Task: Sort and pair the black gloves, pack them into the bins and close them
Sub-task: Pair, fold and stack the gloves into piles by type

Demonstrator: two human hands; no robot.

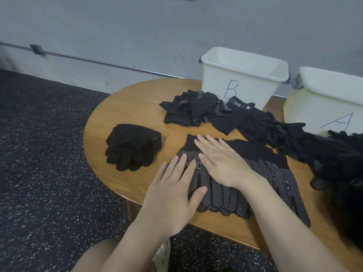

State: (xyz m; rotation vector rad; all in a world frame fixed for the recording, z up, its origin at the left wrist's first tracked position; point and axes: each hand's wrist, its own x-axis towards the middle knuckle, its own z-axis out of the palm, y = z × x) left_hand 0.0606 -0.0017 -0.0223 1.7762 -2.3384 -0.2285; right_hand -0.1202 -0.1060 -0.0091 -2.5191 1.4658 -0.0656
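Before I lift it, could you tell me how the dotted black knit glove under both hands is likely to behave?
The dotted black knit glove lies flat and limp, so it will probably droop when lifted. Its white grip dots suggest it won't slide easily on the round wooden table. It looks thin, so likely light.

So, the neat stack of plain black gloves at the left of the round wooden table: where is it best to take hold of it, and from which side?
Probably at the cuff end of the stack of plain black gloves, which faces away from the person: the cuffs lie aligned in one thick edge, while the fingers splay loose at the near end. Come from above with the left hand, which is nearer.
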